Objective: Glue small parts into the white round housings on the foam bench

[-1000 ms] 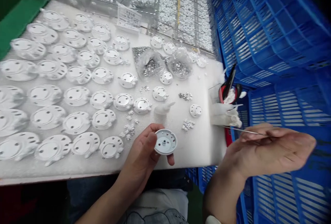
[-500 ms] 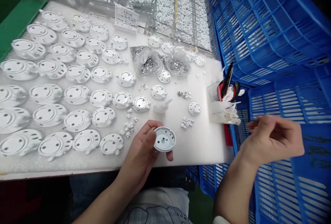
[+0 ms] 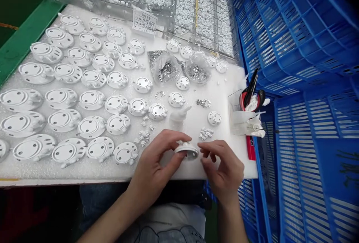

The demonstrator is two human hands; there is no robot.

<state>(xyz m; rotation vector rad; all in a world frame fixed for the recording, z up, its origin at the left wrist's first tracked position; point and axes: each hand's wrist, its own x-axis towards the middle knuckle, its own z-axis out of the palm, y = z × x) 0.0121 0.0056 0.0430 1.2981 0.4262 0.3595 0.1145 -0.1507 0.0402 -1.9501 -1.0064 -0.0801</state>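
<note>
My left hand [image 3: 155, 164] grips a white round dish-like part [image 3: 185, 149] between thumb and fingers, tilted so its hollow underside faces right. Small raised white bits show on its top edge. Close by on the right, my right hand [image 3: 223, 166] has its fingers bent and thumb apart, with nothing visible between them. Just beyond the hands lie a small pile of white pieces [image 3: 206, 133] and a translucent nozzle bottle [image 3: 179, 115]. Several similar white oval parts [image 3: 125, 153] with dark holes stand in rows to the left.
Clear bags of small silver pieces [image 3: 165, 70] lie mid-table. Behind them are a compartmented clear tray [image 3: 186, 35] of white pieces and a handwritten label [image 3: 144, 22]. A clear container [image 3: 235, 123] holds red-black scissors [image 3: 249, 97]. Blue crates [image 3: 303, 123] line the right side.
My right hand has come left from over the blue crate to beside the held part, its pinch loosened. My left hand has tipped the part from facing up to edge-on.
</note>
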